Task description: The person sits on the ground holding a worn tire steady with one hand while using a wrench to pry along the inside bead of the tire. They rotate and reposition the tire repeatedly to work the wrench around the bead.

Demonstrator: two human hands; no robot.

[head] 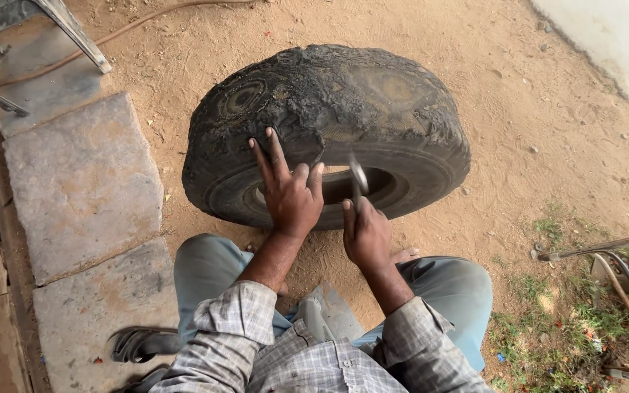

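Sandy ground (547,94) fills the head view, with stone slabs (81,182) along its left edge, a hose (132,28) across the top left corner, and patches of grass (584,320) and bent metal rods (620,255) at the lower right. A sandal (140,342) is seen at the bottom, beside the left knee.

A tyre (329,124) is stood on the sand near the middle, tipped toward the person, its rim hole facing the knees. The left hand (291,193) is laid flat on the sidewall above the hole, fingers spread. The right hand (365,233) is closed around the handle of a tool (358,178), whose end is blurred by motion just beside the rim hole; its kind cannot be told.

The work is judged best done with the tyre kept braced by the flat palm, the spread fingers held well apart from the tool's path, and the strokes kept short and aimed at the inner edge.

The tyre is seen to be badly worn: the tread is lumpy, cracked and crusted with dirt, with ringed marks on the upper face.
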